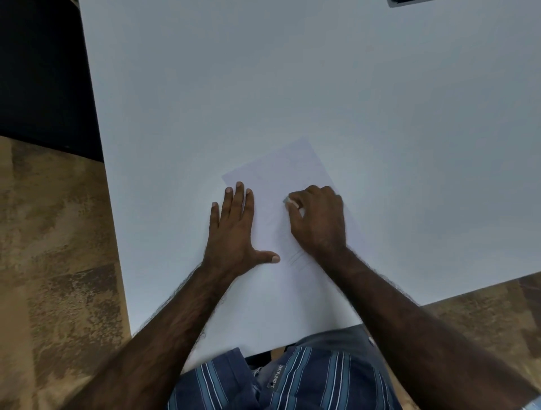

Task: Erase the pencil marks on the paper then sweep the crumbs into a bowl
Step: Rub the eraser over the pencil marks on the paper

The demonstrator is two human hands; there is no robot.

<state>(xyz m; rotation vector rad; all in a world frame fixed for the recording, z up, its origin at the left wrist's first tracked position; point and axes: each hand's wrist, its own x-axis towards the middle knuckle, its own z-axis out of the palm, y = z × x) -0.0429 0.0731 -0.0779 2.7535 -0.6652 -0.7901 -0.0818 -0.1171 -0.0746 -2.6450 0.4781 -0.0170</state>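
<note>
A white sheet of paper (pixel 281 169) lies slanted on the white table (pixel 292 87) in front of me. Faint pencil lines (pixel 295 257) show on the paper between my wrists. My left hand (pixel 234 231) lies flat with fingers spread, pressing the paper's left side. My right hand (pixel 319 219) pinches a small pale eraser (pixel 288 201) in curled fingertips, its tip down on the middle of the sheet. No crumbs or bowl can be made out.
The table's left edge runs beside a dark panel (pixel 41 73) and mottled brown floor (pixel 55 248). A dark object's corner (pixel 407 2) shows at the table's far edge. The near table edge sits just above my striped shirt (pixel 292 380).
</note>
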